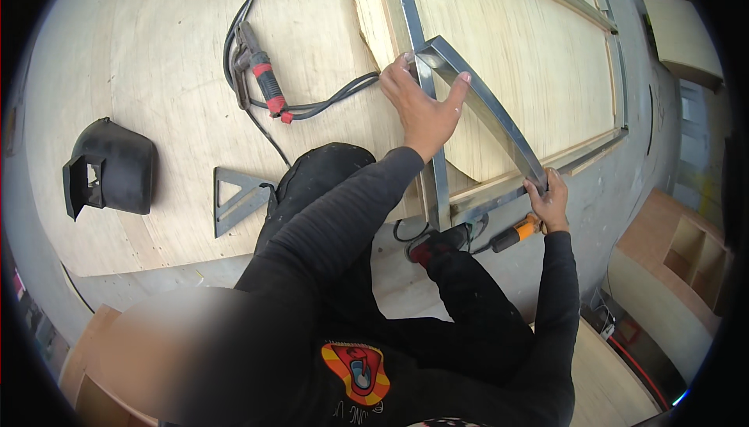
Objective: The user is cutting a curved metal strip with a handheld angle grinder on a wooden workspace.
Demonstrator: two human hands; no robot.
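Metal bar (493, 111) with a short turned end lies at about two o'clock from the middle of the view, slanting toward five o'clock, its upper end at the long steel rail (406, 6). The left hand (425, 111) is at one o'clock, thumb and fingers spread wide about that upper corner; whether they clamp the metal I cannot tell. The right hand (552, 199), at three o'clock, is closed around the bar's lower end. The step looks like setting the bar against the rail: I would seat the upper corner flush first, then let the right hand set the angle with small moves, pressing without twisting and minding fingertips at raw edges. Farther out, an orange and black power tool (511, 237) lies between three and four o'clock, near the right hand. A triangular metal square (218, 216) at nine o'clock could help check the angle; beyond it sits a black welding mask (129, 166), and a welding electrode holder (269, 88) lies between ten and eleven.
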